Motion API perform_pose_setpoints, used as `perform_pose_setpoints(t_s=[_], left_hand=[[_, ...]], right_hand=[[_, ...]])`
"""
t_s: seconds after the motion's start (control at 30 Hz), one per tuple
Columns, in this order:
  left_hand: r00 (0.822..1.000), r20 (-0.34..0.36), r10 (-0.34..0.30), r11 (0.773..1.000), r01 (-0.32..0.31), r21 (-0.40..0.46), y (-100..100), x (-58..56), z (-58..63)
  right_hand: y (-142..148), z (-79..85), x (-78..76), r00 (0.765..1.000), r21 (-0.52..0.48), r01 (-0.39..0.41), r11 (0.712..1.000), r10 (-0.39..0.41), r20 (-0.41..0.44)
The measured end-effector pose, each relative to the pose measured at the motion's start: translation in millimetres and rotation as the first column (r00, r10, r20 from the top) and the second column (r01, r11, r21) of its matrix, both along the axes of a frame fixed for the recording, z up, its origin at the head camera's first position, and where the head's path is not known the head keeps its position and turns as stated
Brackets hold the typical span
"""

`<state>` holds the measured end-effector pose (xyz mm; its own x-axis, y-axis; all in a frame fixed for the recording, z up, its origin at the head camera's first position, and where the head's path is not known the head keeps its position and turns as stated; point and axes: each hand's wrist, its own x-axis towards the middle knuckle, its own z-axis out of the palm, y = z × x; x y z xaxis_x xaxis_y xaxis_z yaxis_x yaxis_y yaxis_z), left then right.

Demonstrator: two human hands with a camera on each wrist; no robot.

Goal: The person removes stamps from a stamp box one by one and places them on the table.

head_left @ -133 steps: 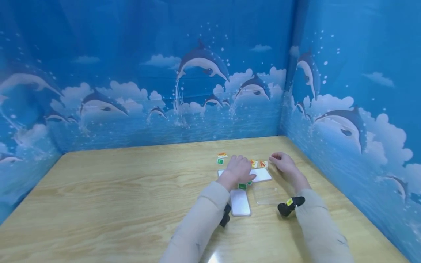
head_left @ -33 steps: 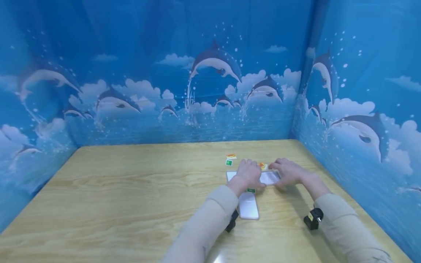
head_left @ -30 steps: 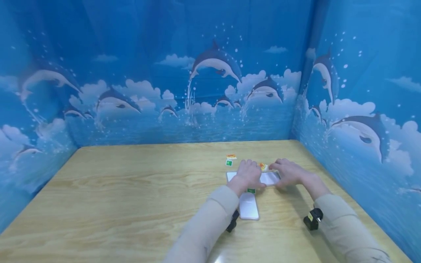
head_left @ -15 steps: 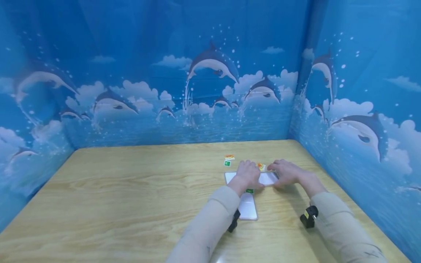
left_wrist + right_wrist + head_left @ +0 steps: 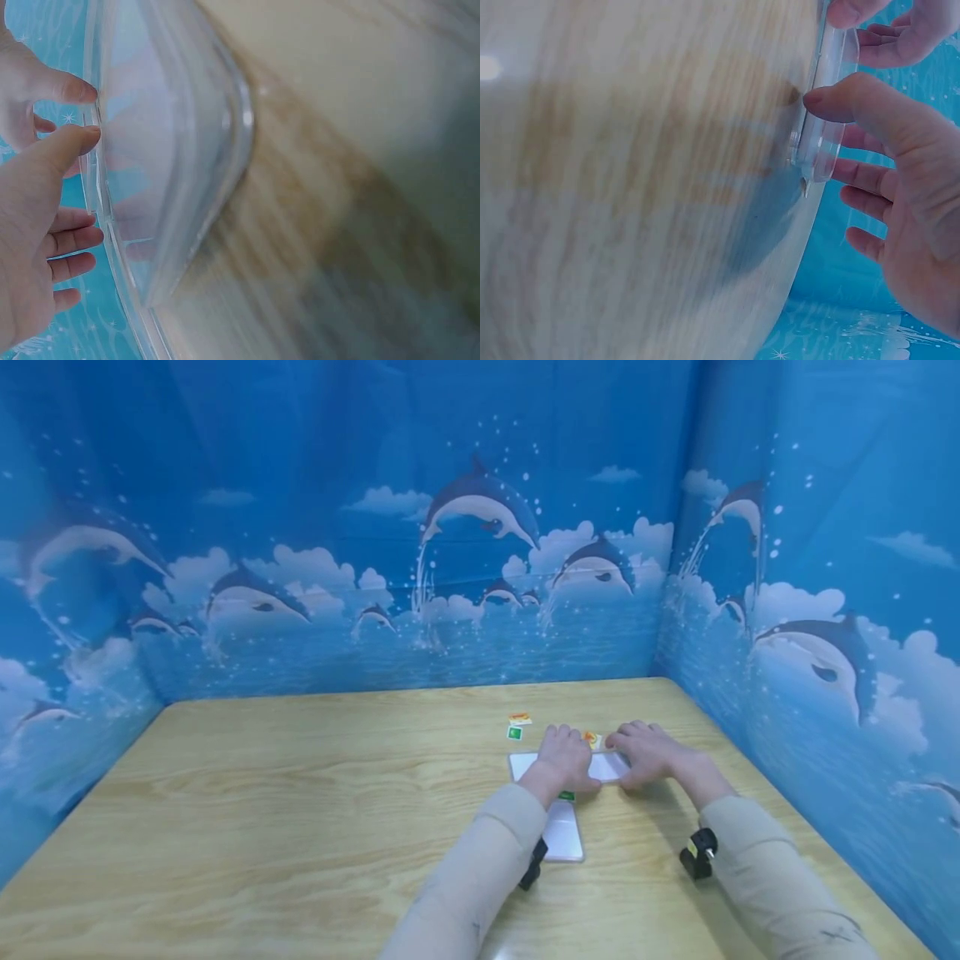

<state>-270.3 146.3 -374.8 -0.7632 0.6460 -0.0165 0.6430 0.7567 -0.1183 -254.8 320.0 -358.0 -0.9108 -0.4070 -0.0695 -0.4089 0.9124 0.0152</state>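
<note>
A shallow clear plastic box (image 5: 609, 767) with a pale inside lies on the table. My right hand (image 5: 649, 755) grips its right end, thumb on the near side and fingers on the far side. Beside it, my left hand (image 5: 561, 758) holds the box's left part the same way, hiding much of it. The right wrist view shows the box's transparent wall (image 5: 827, 112) between thumb and fingers. A second pale box (image 5: 522, 764) shows left of my left hand, partly covered. Nearer to me lies a third box (image 5: 562, 832), partly behind my left sleeve.
Beyond the right-hand box lies an orange-yellow card (image 5: 592, 739). Farther left are another orange card (image 5: 519, 719) and a small green card (image 5: 514, 733). Some green (image 5: 567, 796) shows below my left hand. Dolphin-print curtains (image 5: 405, 635) edge the wooden table (image 5: 300, 810).
The clear lid that lay at the right of the near box is gone from that spot. My right hand has come from beside the cards onto the box; lately both hands barely move.
</note>
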Motion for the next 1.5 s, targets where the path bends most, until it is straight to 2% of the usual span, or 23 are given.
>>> perform_pose_setpoints(t_s=[0.23, 0.6, 1.07, 1.5], left_hand=[[1.0, -0.003, 0.003, 1.0, -0.003, 0.002, 1, -1.2, -0.9], [1.0, 0.015, 0.007, 1.0, -0.007, 0.0, -2, -0.1, -1.1], [0.997, 0.079, 0.012, 1.0, -0.013, 0.022, -6, -1.4, 0.6], [0.997, 0.082, 0.012, 0.999, -0.015, 0.032, -8, -3.0, 0.1]], right_hand=[[1, 0.8, -3.1, 1.0, 0.036, -0.013, 0.999, 0.013, -0.002], [-3, 5.2, -4.3, 1.0, 0.028, -0.015, 1.0, 0.014, 0.025], [-11, 8.3, -8.4, 0.99, 0.027, 0.038, 0.999, -0.042, 0.136], [-14, 9.0, -7.1, 0.987, 0.016, 0.052, 0.999, -0.054, 0.149]])
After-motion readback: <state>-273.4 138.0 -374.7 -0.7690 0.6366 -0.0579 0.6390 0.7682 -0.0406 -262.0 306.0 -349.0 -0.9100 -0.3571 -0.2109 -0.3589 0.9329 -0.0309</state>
